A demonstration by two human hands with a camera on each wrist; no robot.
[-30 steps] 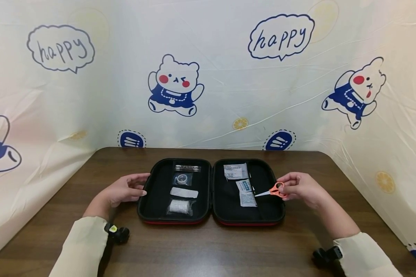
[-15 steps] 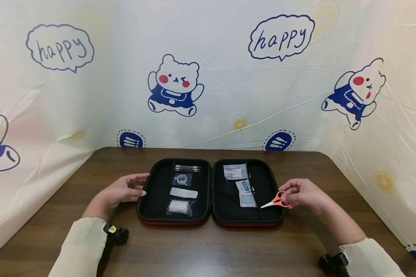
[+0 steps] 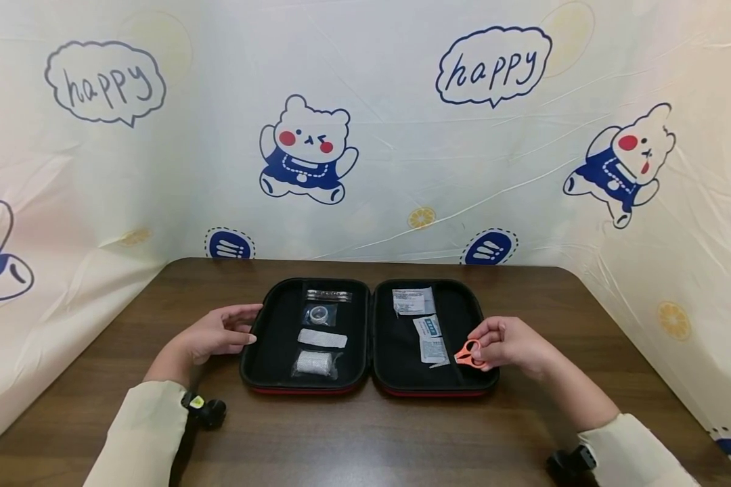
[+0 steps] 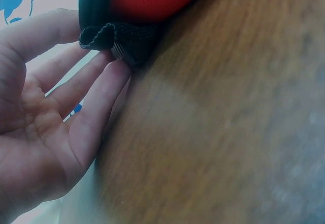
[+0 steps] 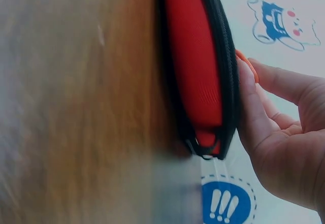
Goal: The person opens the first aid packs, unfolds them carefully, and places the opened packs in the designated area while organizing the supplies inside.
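My right hand (image 3: 514, 345) pinches a small pair of scissors by its orange handles (image 3: 468, 354), over the right half of an open black-lined case (image 3: 396, 375). The middle of the blades is hidden at a black strip in the lining; the blade tip (image 3: 440, 364) shows to its left. In the right wrist view an orange handle (image 5: 247, 65) shows at the fingertips, behind the case's red outer side (image 5: 195, 56). My left hand (image 3: 216, 333) touches the case's left rim with loosely extended fingers. Its fingertips lie at a black loop (image 4: 97, 36) by the zip.
The left half holds a silver strip (image 3: 329, 295), a bagged tape roll (image 3: 319, 314), a white pad (image 3: 321, 338) and a wrapped white roll (image 3: 315, 363). White packets (image 3: 413, 302) lie in the right half. A patterned curtain (image 3: 390, 155) hangs behind the wooden table (image 3: 317, 446).
My right hand first drew the scissors down and slightly right, then moved them left, the blades passing partly out of sight at the black strip. My left hand has stayed at the rim.
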